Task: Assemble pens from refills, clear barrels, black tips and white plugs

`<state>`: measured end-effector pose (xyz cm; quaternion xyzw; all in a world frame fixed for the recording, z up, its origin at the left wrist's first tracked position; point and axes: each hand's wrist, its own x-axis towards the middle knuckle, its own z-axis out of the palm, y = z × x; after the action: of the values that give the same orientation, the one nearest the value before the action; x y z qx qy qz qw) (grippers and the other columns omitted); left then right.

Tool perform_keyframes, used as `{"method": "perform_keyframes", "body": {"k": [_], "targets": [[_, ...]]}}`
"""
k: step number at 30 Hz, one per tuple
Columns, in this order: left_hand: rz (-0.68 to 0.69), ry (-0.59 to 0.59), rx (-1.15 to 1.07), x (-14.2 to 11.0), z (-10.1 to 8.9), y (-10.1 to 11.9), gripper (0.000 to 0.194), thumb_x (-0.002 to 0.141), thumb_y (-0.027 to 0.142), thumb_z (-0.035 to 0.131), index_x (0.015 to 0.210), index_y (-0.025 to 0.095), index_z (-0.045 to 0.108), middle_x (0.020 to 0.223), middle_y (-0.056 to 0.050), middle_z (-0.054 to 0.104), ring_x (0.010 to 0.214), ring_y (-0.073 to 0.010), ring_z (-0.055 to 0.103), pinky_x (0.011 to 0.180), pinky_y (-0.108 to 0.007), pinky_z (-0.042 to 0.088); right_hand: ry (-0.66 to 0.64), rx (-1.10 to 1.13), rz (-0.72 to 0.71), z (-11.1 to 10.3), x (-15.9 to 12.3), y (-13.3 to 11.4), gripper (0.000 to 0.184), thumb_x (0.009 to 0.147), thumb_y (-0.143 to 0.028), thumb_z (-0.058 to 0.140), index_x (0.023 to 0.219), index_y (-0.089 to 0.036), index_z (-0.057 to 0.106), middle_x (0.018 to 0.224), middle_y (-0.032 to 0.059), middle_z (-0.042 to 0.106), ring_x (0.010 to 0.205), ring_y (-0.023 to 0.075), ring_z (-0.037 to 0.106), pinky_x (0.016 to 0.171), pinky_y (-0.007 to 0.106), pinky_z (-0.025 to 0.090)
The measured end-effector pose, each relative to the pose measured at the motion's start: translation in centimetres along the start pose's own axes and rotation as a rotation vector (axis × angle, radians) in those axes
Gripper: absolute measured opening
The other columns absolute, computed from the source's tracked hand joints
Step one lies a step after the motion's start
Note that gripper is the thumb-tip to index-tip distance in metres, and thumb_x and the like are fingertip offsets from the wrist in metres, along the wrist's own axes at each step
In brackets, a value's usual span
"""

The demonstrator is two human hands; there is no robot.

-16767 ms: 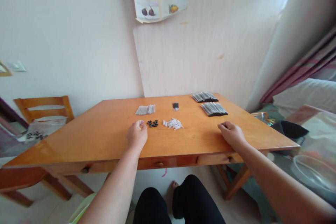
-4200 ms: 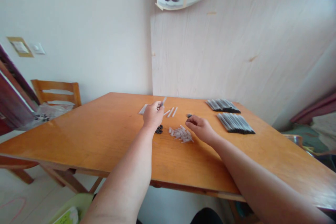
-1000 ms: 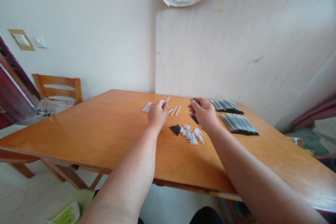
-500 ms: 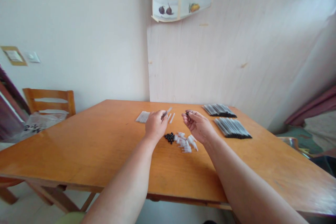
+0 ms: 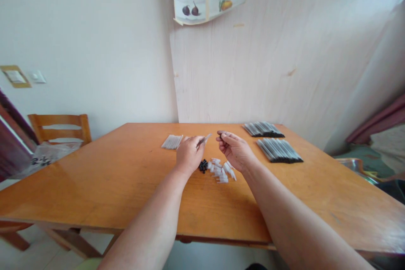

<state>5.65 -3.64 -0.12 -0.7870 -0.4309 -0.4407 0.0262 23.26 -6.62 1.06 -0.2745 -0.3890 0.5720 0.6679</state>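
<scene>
My left hand (image 5: pixel 189 154) is closed on a thin clear plastic tube (image 5: pixel 208 137), whose end sticks out to the right past the fingertips. Facing it a short way off, my right hand (image 5: pixel 236 150) pinches a small black cap (image 5: pixel 220 134), partly covered by the fingers. Below and between the hands lies a pile of small black caps (image 5: pixel 203 166) on the table. Beside it are scattered several short whitish translucent plastic pieces (image 5: pixel 221 170). A row of clear tubes (image 5: pixel 171 141) lies just left of my left hand.
Two rows of clear tubes with black ends lie at the right, one nearer (image 5: pixel 279 150) and one farther (image 5: pixel 263 129). The wooden table (image 5: pixel 126 190) meets the wall at the back. A wooden chair (image 5: pixel 60 121) with a plastic bag (image 5: pixel 50 156) stands at the left.
The hands have come slightly closer together, and the left hand's tube now tilts more toward the right hand. The two loose tubes beyond the left hand no longer show. The view has shifted a little.
</scene>
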Motion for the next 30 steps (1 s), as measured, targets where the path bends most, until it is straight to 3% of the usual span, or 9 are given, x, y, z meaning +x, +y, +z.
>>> {"method": "perform_keyframes", "body": {"k": [6,16,30], "targets": [[0.014,-0.014,0.013,-0.05,0.05,0.10,0.020,0.091,0.029,0.051,0.097,0.027,0.070,0.098,-0.004,0.073,0.091,-0.0196,0.062,0.097,-0.037,0.041,-0.013,0.031,-0.004,0.11,-0.02,0.22,0.019,0.070,-0.022,0.076,0.078,-0.018,0.060,0.073,-0.0012,0.063,0.059,0.0064,0.053,0.054,0.017,0.043],[0.009,-0.053,0.010,-0.02,0.00,0.30,0.020,0.091,0.029,0.052,0.101,0.027,0.070,0.101,-0.004,0.073,0.096,-0.0196,0.062,0.095,-0.035,0.043,0.034,0.038,-0.022,-0.21,0.38,0.48,0.020,0.063,-0.021,0.078,0.074,-0.017,0.062,0.072,-0.0005,0.062,0.064,0.0083,0.054,0.053,0.019,0.041],[0.097,-0.027,0.026,-0.07,0.26,-0.09,0.020,0.091,0.027,0.053,0.101,0.025,0.070,0.098,-0.004,0.073,0.092,-0.0197,0.062,0.085,-0.034,0.044,0.115,-0.251,-0.151,0.36,0.05,0.57,0.019,0.061,-0.029,0.075,0.070,-0.017,0.063,0.065,-0.0008,0.057,0.060,0.0102,0.047,0.057,0.026,0.035]]}}
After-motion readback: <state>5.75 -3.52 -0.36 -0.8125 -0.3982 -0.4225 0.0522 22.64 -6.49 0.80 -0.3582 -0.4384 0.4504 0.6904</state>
